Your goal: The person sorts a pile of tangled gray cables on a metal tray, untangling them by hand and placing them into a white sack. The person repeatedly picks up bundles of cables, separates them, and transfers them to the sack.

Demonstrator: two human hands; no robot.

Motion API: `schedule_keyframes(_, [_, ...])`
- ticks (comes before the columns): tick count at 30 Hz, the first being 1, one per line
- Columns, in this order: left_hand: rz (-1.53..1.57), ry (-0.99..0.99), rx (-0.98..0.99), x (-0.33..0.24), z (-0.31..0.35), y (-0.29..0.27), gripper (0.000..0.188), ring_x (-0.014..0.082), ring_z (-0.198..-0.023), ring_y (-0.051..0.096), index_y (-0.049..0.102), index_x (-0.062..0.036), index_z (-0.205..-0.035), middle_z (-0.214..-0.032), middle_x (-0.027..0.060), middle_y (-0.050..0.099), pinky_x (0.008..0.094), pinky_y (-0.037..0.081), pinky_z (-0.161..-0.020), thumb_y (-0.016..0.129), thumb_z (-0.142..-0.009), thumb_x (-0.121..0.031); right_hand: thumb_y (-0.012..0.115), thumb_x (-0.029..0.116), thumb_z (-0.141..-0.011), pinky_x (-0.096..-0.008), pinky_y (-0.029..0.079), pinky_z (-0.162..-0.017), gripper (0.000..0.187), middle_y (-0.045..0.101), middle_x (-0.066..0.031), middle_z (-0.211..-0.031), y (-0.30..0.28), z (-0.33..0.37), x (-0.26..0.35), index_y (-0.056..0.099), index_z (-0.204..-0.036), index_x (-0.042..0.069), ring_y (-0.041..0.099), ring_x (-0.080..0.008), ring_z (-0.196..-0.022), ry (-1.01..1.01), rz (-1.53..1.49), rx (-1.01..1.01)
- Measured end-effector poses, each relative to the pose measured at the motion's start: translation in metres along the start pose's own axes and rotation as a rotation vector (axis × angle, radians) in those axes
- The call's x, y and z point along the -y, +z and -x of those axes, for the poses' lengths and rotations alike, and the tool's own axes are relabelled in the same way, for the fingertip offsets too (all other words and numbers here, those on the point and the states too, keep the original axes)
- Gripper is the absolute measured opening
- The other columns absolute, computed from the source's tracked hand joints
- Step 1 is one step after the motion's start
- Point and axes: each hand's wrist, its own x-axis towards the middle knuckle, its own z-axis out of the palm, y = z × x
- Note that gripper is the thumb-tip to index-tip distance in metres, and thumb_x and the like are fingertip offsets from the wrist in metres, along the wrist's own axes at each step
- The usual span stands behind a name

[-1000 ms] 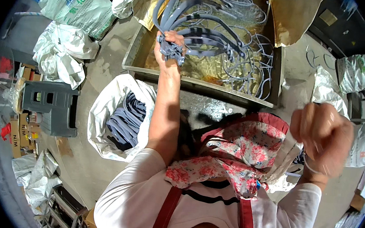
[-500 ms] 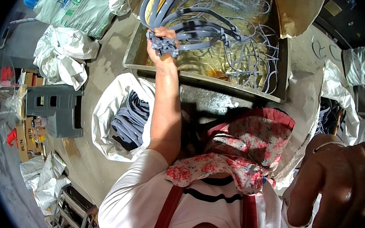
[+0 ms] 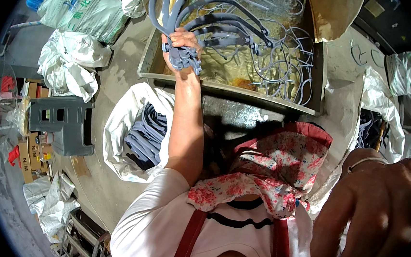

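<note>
My left hand [image 3: 181,54] is closed round a bunch of glossy grey rubbery straps [image 3: 213,31], over the near left part of a metal trough. Their knobbly ends bunch up at my palm, while the long parts arch away over the trough. Thinner grey loops [image 3: 280,69] lie in the shallow, yellowish liquid there. Large and close at the lower right is my right hand [image 3: 377,214], with a thin band at its wrist. Its fingers are curled downward, and whatever they may hold is hidden.
The metal trough [image 3: 247,92] spans the top centre. Left of my forearm stands a white sack [image 3: 118,126] with grey straps [image 3: 147,138] inside. A grey plastic stool [image 3: 65,127] and stuffed white bags [image 3: 70,62] stand further left. Another open sack [image 3: 385,118] is at the right.
My left hand has turned slightly, so the strap ends now hang lower over the wrist and the arched parts have shifted left. My right hand has moved a little left and down.
</note>
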Motion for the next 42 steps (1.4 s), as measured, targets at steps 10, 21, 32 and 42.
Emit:
schedule_keyframes(10, [0.002,-0.005,0.164,0.004,-0.001,0.003,0.032,0.0151,-0.07,0.053,0.05,0.0042,-0.094,-0.074,0.0054,0.056,0.025,0.052,-0.062,0.067,-0.075,-0.015,0.055,0.025,-0.084,-0.0279,0.037,-0.059,0.017,0.041,0.0007,-0.074,-0.038,-0.002,-0.013,0.058,-0.071,0.016,0.042,-0.0125,-0.071,0.08,-0.072,-0.126])
schedule_keyframes(21, [-0.101,-0.006,0.279,-0.004,0.002,0.0,0.035,0.0135,-0.068,0.052,0.05,0.0064,-0.097,-0.075,0.0045,0.054,0.0238,0.052,-0.059,0.067,-0.076,-0.016,0.031,0.03,-0.092,-0.0301,0.034,-0.067,0.039,0.039,-0.0057,-0.081,-0.083,0.037,-0.042,0.054,-0.095,-0.001,0.036,-0.0179,-0.077,0.079,0.006,-0.581])
schedule_keyframes(32, [-0.409,0.131,-0.01,-0.01,0.009,0.006,0.027,0.0137,-0.07,0.05,0.049,0.0045,-0.094,-0.075,0.0038,0.052,0.0264,0.048,-0.061,0.059,-0.082,-0.018,0.033,0.036,-0.093,-0.0304,0.041,-0.071,0.047,0.052,-0.0071,-0.08,-0.105,0.043,-0.048,0.056,-0.096,-0.005,0.049,-0.0178,-0.077,0.143,0.16,-0.846])
schedule_keyframes(42, [-1.791,0.019,-0.443,0.038,0.002,-0.028,0.033,0.023,-0.071,0.062,0.054,0.0029,-0.103,-0.082,0.0141,0.061,0.0339,0.053,-0.062,0.066,-0.074,-0.008,0.061,0.063,-0.069,-0.0576,0.042,-0.084,0.087,0.043,-0.0275,-0.114,-0.208,0.03,-0.116,0.036,-0.12,-0.002,0.045,-0.0414,-0.108,0.689,-0.129,-1.484])
